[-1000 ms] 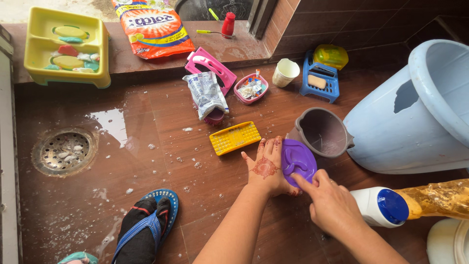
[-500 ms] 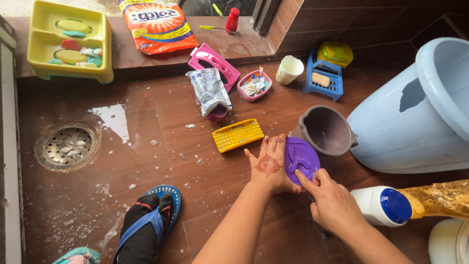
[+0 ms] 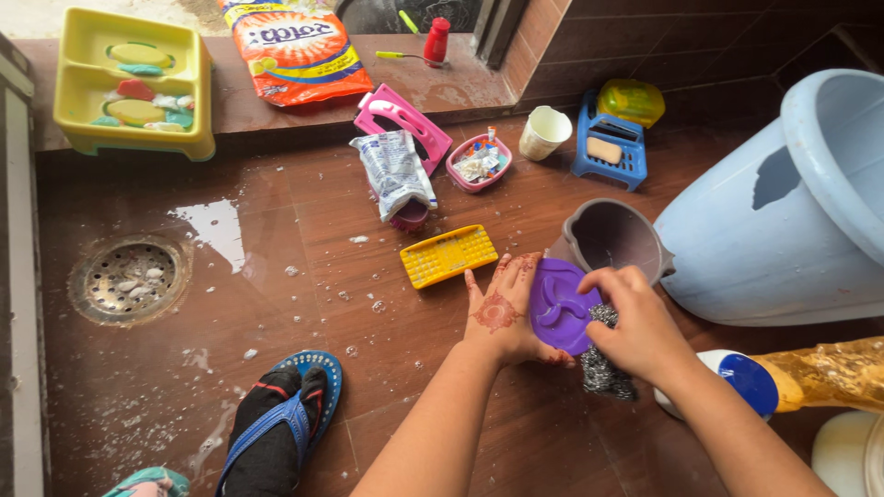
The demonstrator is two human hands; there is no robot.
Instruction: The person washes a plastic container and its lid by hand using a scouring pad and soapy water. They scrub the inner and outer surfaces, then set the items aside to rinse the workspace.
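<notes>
The right hand (image 3: 640, 331) has been raised from the lower edge of the purple lid (image 3: 557, 306) to its right side, and a steel scrubber (image 3: 603, 364), previously concealed beneath it, is now exposed in its grip.

Single head-worn cam, no second view, so nothing overlaps. It looks steeply down and slightly forward at a wet brown tiled floor (image 3: 276, 276). The wearer's forearms enter from the bottom edge; left hand (image 3: 502, 313) and right hand (image 3: 640, 327) sit just below frame centre, close range. Own sandalled foot (image 3: 276, 423) shows bottom left. Far edge of view reaches a raised ledge (image 3: 442, 83) and a tiled wall corner at top. Floor drain (image 3: 129, 281) lies mid-left; a pale blue tub (image 3: 792, 221) is cropped by the right edge.
</notes>
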